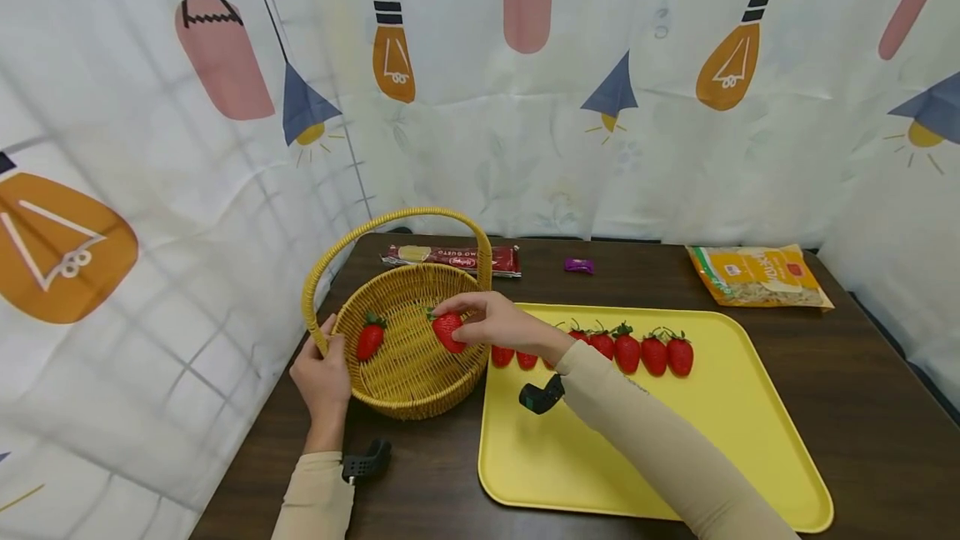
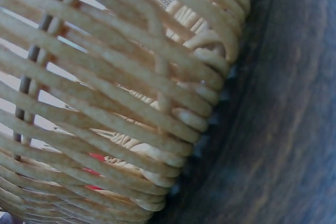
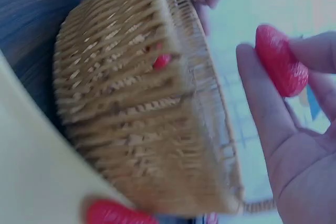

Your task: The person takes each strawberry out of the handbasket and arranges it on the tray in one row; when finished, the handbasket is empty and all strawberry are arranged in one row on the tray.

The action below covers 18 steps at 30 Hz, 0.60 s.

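Observation:
A yellow woven basket (image 1: 405, 377) with a tall arched handle stands on the left of the table. My left hand (image 1: 322, 373) grips its left side, where the handle meets the rim. Over the basket's right part, my right hand (image 1: 498, 325) pinches a red strawberry (image 1: 447, 332) between thumb and fingers; the right wrist view shows this strawberry (image 3: 281, 60) above the rim. Another strawberry (image 1: 370, 341) lies inside the basket at the left. To the right, several strawberries (image 1: 627, 352) form a row on a yellow tray (image 1: 738, 394), partly hidden by my right arm.
Behind the basket lies a long red snack packet (image 1: 450, 257). A small purple wrapped candy (image 1: 579, 265) is at the back middle, and a yellow-orange bag (image 1: 761, 277) at the back right. Patterned curtains (image 1: 480, 148) hang behind and to the left of the dark table.

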Motion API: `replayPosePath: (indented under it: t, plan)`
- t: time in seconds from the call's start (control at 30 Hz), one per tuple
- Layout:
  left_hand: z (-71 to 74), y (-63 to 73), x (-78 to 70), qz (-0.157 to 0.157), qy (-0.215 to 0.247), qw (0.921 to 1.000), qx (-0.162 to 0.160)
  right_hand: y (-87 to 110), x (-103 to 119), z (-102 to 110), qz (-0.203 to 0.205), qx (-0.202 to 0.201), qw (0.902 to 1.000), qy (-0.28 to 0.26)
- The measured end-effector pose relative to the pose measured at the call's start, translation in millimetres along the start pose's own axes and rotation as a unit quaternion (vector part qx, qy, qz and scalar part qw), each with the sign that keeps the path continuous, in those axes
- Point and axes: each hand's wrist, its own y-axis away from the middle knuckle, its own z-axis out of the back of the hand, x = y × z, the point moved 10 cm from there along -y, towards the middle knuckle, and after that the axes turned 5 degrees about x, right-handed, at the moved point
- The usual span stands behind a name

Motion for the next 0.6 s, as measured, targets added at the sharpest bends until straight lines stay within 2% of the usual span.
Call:
replayPosePath:
  t: [0.33, 0.6]
  plan:
    - [0.8, 0.3, -3.0, -0.003, -0.001, 1.0000, -0.001, 60.3, -23.8, 32.7, -0.023, -0.057, 0.9973, -0.039]
    - [0.6, 0.9, -4.2, -0.001, -0.003, 1.0000, -0.003, 113.7, -47.0, 58.7, -0.052, -0.108, 0.9925, -0.025]
